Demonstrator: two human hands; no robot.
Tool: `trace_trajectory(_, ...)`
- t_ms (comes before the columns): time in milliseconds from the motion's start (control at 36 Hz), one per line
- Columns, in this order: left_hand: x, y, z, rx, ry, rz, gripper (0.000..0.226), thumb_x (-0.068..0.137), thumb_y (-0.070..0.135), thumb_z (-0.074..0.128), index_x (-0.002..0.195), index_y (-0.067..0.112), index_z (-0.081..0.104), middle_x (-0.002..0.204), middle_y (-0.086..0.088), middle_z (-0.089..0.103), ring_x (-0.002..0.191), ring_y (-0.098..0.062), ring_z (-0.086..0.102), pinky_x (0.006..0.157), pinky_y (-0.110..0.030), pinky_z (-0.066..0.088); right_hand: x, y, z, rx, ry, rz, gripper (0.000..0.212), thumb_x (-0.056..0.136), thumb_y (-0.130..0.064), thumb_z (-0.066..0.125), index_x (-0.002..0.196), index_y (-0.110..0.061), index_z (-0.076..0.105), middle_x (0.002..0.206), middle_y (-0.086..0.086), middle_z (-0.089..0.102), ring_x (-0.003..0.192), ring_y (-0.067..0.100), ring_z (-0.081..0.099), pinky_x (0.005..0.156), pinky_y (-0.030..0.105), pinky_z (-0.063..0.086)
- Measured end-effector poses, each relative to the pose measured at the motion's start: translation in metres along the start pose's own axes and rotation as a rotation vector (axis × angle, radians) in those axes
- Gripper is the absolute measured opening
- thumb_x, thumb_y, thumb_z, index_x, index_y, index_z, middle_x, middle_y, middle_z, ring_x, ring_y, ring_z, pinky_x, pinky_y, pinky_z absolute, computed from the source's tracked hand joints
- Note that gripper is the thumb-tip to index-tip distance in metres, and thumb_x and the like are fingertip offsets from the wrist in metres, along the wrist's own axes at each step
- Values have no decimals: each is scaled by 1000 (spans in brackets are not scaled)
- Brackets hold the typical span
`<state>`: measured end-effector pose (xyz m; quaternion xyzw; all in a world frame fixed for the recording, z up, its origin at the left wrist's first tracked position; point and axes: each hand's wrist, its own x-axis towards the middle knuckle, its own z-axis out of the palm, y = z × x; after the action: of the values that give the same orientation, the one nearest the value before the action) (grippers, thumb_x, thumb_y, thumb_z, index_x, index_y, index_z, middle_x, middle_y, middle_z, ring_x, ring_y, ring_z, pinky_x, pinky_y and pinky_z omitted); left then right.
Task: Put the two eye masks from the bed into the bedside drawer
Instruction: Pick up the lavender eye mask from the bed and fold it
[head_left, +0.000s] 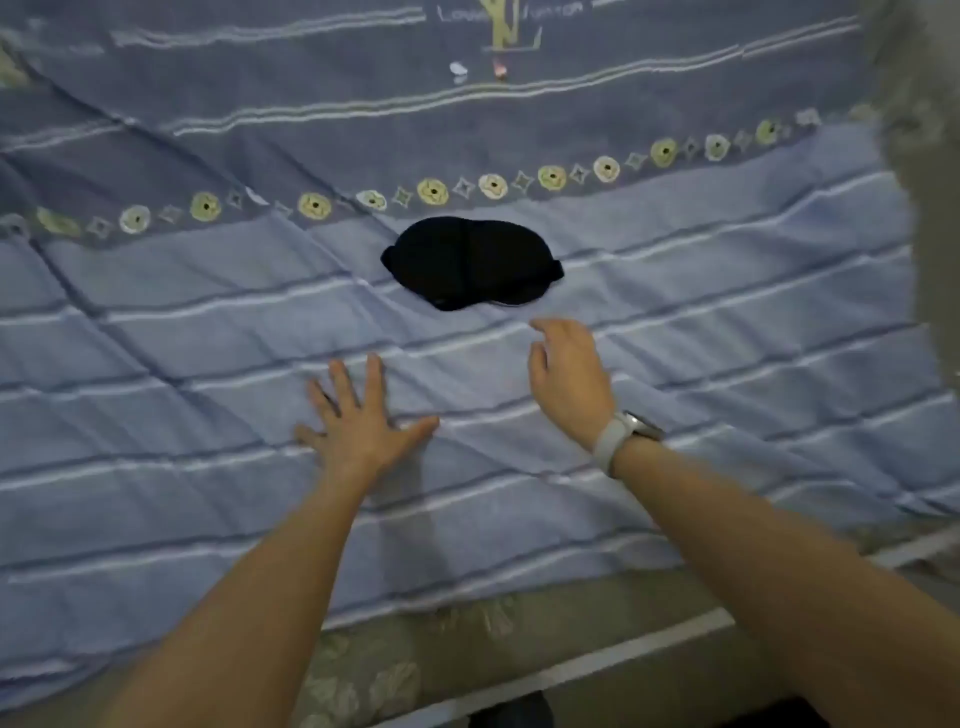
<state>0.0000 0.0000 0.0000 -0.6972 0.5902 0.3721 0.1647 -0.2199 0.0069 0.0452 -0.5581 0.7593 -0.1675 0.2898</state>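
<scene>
One black eye mask (470, 262) lies flat on the blue striped bedspread (727, 322), near the middle of the view. My right hand (569, 376) hovers just below and to the right of the mask, fingers apart and curved, holding nothing; a pale watch sits on its wrist. My left hand (361, 415) rests flat on the bedspread with fingers spread, lower left of the mask. A second eye mask and the bedside drawer are not in view.
A band of round flower patterns (431, 191) crosses the bedspread behind the mask. The near edge of the bed with a floral mattress side (374, 670) runs along the bottom. A grey surface (930, 156) rises at the right edge.
</scene>
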Motion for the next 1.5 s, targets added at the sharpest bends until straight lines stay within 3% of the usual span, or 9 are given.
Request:
trace_trajectory(278, 21, -8, 23, 56, 170, 41, 108, 61, 82, 45, 139, 41, -18, 154, -4, -28, 139, -38, -23, 106, -70, -2, 155, -16, 24, -326, -135, -94, 72, 89, -46, 45, 145, -18, 10, 152, 13, 24, 140, 33, 20, 112, 57, 21)
trace_trajectory(389, 22, -8, 20, 51, 158, 43, 108, 61, 82, 46, 139, 43, -17, 154, -3, -26, 139, -38, -22, 106, -70, -1, 155, -27, 31, -383, -124, -43, 58, 86, -39, 52, 135, -14, 33, 136, 15, 43, 126, 35, 38, 101, 51, 33)
trace_trajectory(556, 23, -15, -3, -48, -14, 81, 101, 66, 73, 55, 140, 47, -9, 154, 4, -26, 139, -33, -26, 107, -69, -1, 89, -39, 15, -4, -22, -170, 21, 90, -18, 49, 107, -6, 54, 110, 15, 60, 99, 30, 56, 79, 35, 42)
trace_trajectory(639, 17, -23, -31, -243, -63, 122, 73, 81, 52, 57, 142, 33, 23, 158, -1, 2, 144, -33, -3, 114, -55, 10, 41, -43, 0, -26, 15, -363, 16, 88, -14, 54, 102, -7, 58, 98, 14, 62, 89, 31, 58, 72, 38, 46)
trace_trajectory(722, -3, -35, -54, -626, 161, 59, 34, 91, 23, 51, 122, 8, 57, 132, -15, 54, 124, -31, 48, 103, -38, 36, -3, -44, -16, -159, -7, -608, 10, 83, -11, 57, 92, -8, 62, 82, 13, 63, 73, 33, 59, 63, 37, 42)
trace_trajectory(833, -59, -52, -66, -844, 385, 32, 28, 92, 18, 48, 114, 8, 60, 120, -11, 62, 111, -23, 56, 97, -35, 43, -55, -47, -29, -329, 57, -811, 9, 78, -6, 61, 85, -13, 63, 83, 6, 68, 79, 25, 57, 70, 32, 36)
trace_trajectory(1056, -179, -71, -51, -883, 69, 362, 30, 89, 25, 56, 119, 26, 56, 124, 8, 57, 115, -4, 50, 102, -32, 40, -162, -72, -21, -225, 101, -752, 9, 83, -7, 55, 80, -10, 63, 75, 13, 62, 77, 21, 44, 67, 30, 34)
trace_trajectory(1250, -223, -119, -35, -809, -259, 422, 68, 67, 43, 72, 129, 39, 44, 135, 15, 46, 123, -4, 45, 100, -28, 41, -229, -99, -8, 63, 63, -555, 10, 79, -1, 56, 80, -1, 66, 77, 15, 62, 77, 16, 52, 66, 25, 45)
trace_trajectory(1500, -248, -142, -26, -695, -34, 453, 34, 72, 23, 74, 103, 33, 64, 93, 16, 56, 87, -8, 55, 80, -22, 45, -270, -140, 8, 404, -51, -243, 17, 74, 0, 59, 84, -6, 71, 75, 2, 61, 73, 9, 58, 65, 19, 48)
